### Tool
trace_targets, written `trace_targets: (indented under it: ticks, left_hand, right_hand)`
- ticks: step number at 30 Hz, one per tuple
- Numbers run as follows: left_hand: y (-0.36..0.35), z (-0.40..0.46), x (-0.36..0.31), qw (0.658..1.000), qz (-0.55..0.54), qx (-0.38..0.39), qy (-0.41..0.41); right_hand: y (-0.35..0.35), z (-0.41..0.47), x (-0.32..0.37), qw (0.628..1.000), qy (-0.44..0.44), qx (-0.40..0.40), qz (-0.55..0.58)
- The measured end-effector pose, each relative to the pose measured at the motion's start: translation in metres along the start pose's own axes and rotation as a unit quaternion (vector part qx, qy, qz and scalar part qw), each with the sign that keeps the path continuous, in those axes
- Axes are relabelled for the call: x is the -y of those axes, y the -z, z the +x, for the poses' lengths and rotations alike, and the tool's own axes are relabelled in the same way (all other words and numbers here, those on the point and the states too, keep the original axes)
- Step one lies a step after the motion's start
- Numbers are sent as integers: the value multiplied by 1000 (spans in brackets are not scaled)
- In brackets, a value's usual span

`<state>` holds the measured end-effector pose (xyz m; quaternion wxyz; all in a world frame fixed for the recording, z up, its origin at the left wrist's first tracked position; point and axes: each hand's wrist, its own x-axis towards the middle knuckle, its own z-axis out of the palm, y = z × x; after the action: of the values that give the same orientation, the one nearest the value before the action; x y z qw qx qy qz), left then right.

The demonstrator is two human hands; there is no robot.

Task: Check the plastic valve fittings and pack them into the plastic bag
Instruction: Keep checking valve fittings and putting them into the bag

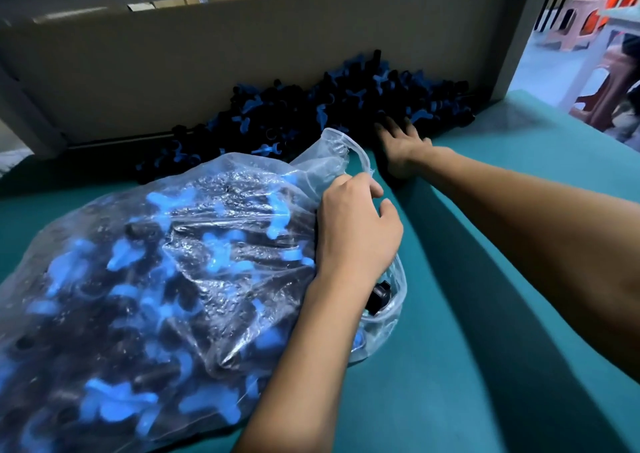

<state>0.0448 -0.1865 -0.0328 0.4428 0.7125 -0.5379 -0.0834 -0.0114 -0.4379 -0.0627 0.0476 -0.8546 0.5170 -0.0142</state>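
The right hand [401, 141] lies with fingers spread at the near edge of the heap of black-and-blue plastic valve fittings [311, 113], upper centre; whether it holds one is unclear. The left hand [356, 231] pinches the clear plastic bag's [156, 279] mouth just beside, lower left.

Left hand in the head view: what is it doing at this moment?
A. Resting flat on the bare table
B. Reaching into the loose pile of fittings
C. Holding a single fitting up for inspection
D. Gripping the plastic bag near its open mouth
D: the left hand has its fingers curled on the plastic bag by its rolled rim, while the right hand reaches to the pile of fittings.
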Motion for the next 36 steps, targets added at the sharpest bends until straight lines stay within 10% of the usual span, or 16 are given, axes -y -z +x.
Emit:
trace_targets:
  ticks: [11, 17, 22, 27, 36]
  left_hand:
    - [-3, -3, 1, 999, 34, 0, -11]
    - [-3, -1, 3, 1000, 22, -3, -10]
    - [-4, -2, 6, 1000, -9, 4, -30]
    - [-5, -6, 3, 998, -16, 35, -53]
    - [-3, -4, 7, 996, -73, 13, -50]
  right_hand:
    - [14, -35, -10, 994, 46, -95, -14]
    - [2, -102, -6, 969, 74, -151, 179]
    - [-15, -166, -5, 837, -2, -225, 499]
    - [-15, -203, -1, 666, 57, -103, 737]
    - [-13, -215, -8, 600, 61, -42, 796]
